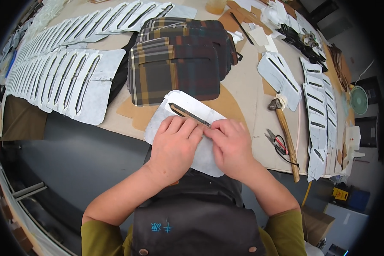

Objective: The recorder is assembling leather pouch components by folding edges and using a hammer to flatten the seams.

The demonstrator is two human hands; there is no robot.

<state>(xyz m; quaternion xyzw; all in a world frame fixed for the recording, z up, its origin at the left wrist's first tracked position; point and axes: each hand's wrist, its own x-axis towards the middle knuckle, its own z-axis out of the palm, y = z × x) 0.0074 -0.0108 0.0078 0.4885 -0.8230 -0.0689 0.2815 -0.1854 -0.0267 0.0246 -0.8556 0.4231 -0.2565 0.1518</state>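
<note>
While both hands press flat on it, the pale grey, round-cornered interfacing panel with a long dark slot (181, 123) lies at the near edge of the tan worktable (251, 106), partly overhanging toward the person's dark apron (196, 222). Far to the left of the grip, two overlapping rows of matching grey slotted panels (64, 81) fan across the table. Just beyond the grip, up and slightly left, sits a stack of plaid fabric pieces in brown, navy and dark red (179, 59), its near edge close to the held panel.

The left hand (173, 147) lies palm down on the panel, fingers stretched forward and together, their tips at the slot's near edge; it grasps nothing and only pins the sheet. The right hand (232, 145) sits just beside it, touching it at the fingertips, its fingers curled down on the slot's right end, pressing rather than pinching.

To the right of the grip lies a wooden-handled hammer (286, 136), with small red-handled snips (275, 143) just beside the handle. Farther right, a column of more grey slotted panels (318, 115) runs along the table's edge.
</note>
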